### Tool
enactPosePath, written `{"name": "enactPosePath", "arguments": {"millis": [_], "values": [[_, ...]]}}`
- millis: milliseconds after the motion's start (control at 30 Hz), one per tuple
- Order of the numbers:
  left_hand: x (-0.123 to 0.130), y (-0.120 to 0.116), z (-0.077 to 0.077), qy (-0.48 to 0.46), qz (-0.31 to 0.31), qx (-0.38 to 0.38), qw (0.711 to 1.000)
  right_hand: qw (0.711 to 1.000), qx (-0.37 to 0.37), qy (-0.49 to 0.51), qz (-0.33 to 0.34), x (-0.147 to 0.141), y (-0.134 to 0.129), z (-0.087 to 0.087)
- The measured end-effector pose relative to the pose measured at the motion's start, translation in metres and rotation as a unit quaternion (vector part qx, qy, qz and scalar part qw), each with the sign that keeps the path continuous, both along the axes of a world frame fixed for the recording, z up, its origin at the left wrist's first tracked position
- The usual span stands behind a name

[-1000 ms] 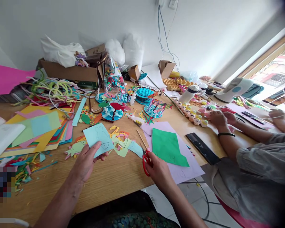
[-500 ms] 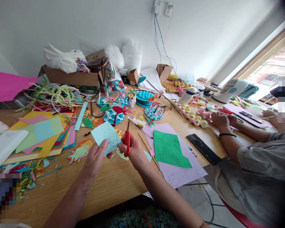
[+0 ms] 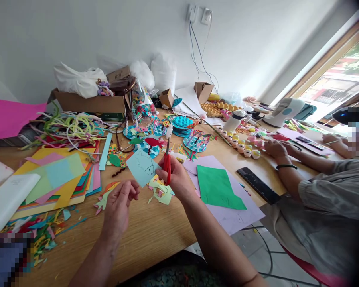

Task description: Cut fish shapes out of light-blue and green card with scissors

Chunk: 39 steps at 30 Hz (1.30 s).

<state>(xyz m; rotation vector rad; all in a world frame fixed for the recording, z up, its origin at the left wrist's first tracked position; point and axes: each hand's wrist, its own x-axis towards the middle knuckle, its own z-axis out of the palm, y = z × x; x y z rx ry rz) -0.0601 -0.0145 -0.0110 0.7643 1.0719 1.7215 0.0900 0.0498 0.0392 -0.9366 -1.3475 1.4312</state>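
My right hand [image 3: 178,175] grips red-handled scissors [image 3: 168,163], blades pointing up and away. The thumb and a finger of that hand also pinch the right corner of a light blue sheet of paper [image 3: 139,165] with a fish outline drawn on it. Just left of and below the sheet, my left hand [image 3: 122,201] is in the air, loosely curled with nothing in it, apart from the paper. Under my hands lie pale green paper offcuts [image 3: 163,194] and paper fish cut-outs [image 3: 103,199], partly hidden by my left hand.
A green sheet [image 3: 217,187] lies on a lilac sheet [image 3: 251,217] at right, beside a black phone [image 3: 257,185]. Coloured papers [image 3: 67,175] and scraps [image 3: 44,235] are at left. Blue decorated discs [image 3: 194,141] stand behind. A co-worker's hands [image 3: 277,150] work at far right.
My left hand has let go of the light blue sheet and drawn back toward me. The sheet stays in my right hand with the scissors. The view has shifted slightly.
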Motion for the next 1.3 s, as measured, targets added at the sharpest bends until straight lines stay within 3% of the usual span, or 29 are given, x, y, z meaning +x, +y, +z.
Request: {"name": "enactPosePath", "arguments": {"millis": [133,233,300,567,633,767,1000,1167,1300], "values": [[0.005,-0.005,-0.002,-0.049,-0.093,-0.065,0.992,0.998,0.022,-0.02,0.049,0.0,0.006,0.008],[0.006,-0.009,0.004,-0.095,-0.172,-0.033,0.98,0.994,0.03,-0.043,0.092,0.002,0.006,0.012],[0.008,-0.011,0.009,-0.111,-0.184,-0.01,0.977,0.991,0.037,-0.067,0.107,0.005,0.005,0.013],[0.023,-0.009,0.014,-0.068,-0.014,-0.086,0.994,0.964,0.099,-0.15,0.194,0.013,0.004,0.013],[0.025,-0.007,0.016,-0.049,0.015,-0.075,0.996,0.972,0.098,-0.132,0.169,0.01,0.002,0.015],[0.026,-0.005,0.019,-0.024,0.083,-0.049,0.995,0.993,0.026,-0.07,0.089,0.002,-0.011,0.011],[0.029,-0.004,0.011,0.018,0.079,-0.015,0.997,0.997,-0.014,-0.007,0.069,-0.011,-0.023,-0.01],[0.028,-0.006,0.01,0.03,0.103,-0.026,0.994,0.999,-0.028,0.025,0.038,-0.012,-0.023,-0.014],[0.03,-0.005,0.009,0.032,0.109,-0.032,0.993,0.998,-0.029,0.026,0.052,-0.01,-0.029,-0.015]]}}
